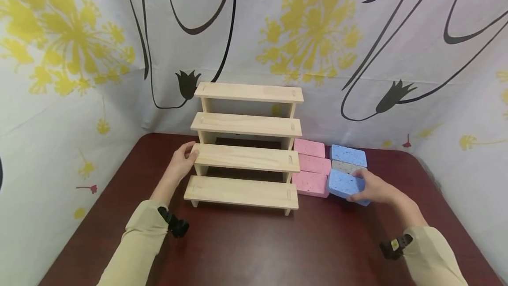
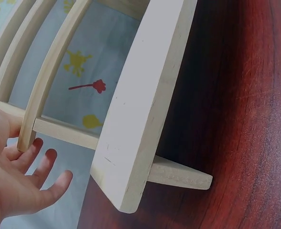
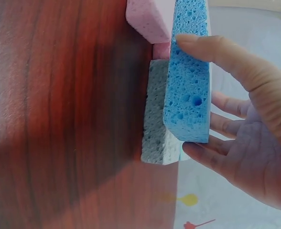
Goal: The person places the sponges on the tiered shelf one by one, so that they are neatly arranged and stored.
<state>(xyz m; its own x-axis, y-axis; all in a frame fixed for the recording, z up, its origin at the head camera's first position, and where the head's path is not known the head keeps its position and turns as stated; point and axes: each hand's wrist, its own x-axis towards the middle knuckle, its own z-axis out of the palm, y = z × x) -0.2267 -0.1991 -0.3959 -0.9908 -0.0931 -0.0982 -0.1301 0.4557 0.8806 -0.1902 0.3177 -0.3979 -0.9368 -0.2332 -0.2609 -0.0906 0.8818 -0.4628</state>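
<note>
A wooden four-step stand [image 1: 246, 157] rests on the dark red table. My left hand [image 1: 182, 162] holds the left end of its second step from the bottom, thumb and fingers around the board, as the left wrist view [image 2: 23, 176] of the hand shows. On the right, my right hand [image 1: 376, 188] grips a blue sponge [image 1: 344, 183] between thumb and fingers. This sponge is tilted and overlaps a grey sponge [image 3: 155, 109] beneath or behind it; the gap between them is hard to judge. Behind the grey one lies another blue sponge [image 1: 348, 155].
Three pink sponges [image 1: 311, 183] lie in a column right beside the stand, left of the blue and grey ones. A patterned white cloth [image 1: 254, 52] with yellow flowers hangs behind the table [image 1: 254, 246] and along both sides.
</note>
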